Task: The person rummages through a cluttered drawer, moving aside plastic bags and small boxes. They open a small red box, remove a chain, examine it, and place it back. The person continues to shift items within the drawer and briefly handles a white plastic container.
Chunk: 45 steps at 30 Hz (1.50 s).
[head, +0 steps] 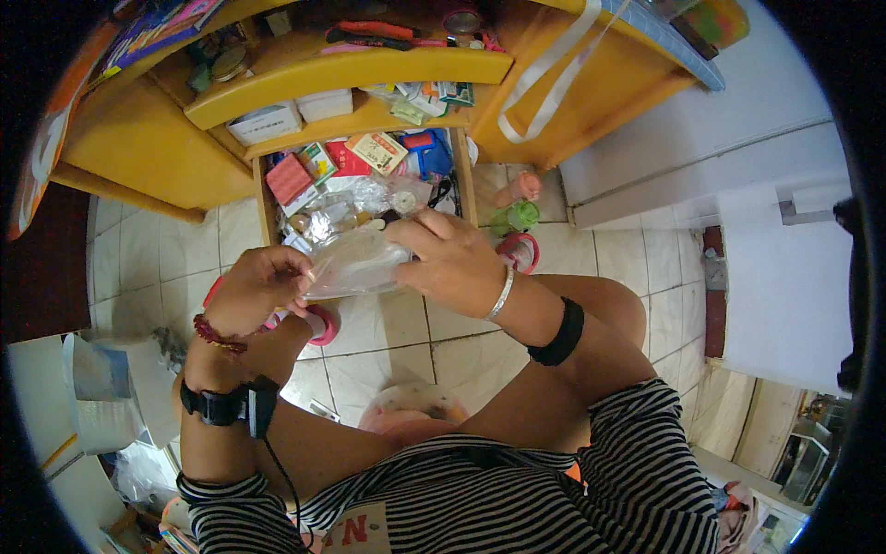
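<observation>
A clear plastic bag (356, 262) stretches between my two hands, over the near end of a pulled-out wooden drawer (467, 180). My left hand (263, 280) pinches the bag's left edge between thumb and fingers. On the other side, my right hand (453, 260) grips the bag's right end. Whether anything lies inside the bag is hard to tell. Beneath and beyond it, the drawer is crowded with a pink box (289, 180), a cream box (377, 152) bearing writing, a red packet (347, 159), a blue item (435, 156) and crumpled clear plastic (370, 194).
The yellow wooden desk (360, 69) holds red-and-black handled pliers (370, 33) and white boxes (264, 124). A white strap (516, 124) hangs at its right. Pink (520, 187) and green bottles (524, 216) stand on the tiled floor (387, 363), near a white cabinet or appliance (775, 298).
</observation>
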Each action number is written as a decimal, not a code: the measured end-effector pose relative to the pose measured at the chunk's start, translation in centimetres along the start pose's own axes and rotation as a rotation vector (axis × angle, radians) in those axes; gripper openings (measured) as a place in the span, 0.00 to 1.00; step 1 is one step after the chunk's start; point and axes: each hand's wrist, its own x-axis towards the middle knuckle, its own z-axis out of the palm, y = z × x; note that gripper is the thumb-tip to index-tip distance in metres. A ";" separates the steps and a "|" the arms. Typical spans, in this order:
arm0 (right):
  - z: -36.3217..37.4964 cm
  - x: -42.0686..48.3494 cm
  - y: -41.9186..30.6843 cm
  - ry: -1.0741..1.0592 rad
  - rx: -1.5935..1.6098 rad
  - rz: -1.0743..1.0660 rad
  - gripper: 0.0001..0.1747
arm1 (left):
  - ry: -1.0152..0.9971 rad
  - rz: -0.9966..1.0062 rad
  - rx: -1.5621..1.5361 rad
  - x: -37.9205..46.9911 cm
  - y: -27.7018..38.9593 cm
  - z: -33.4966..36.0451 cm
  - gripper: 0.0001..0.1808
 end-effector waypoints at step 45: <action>-1.3 -23.9 26.1 -0.610 -0.155 0.743 0.17 | 0.538 0.122 -0.552 6.5 -2.1 -6.1 0.10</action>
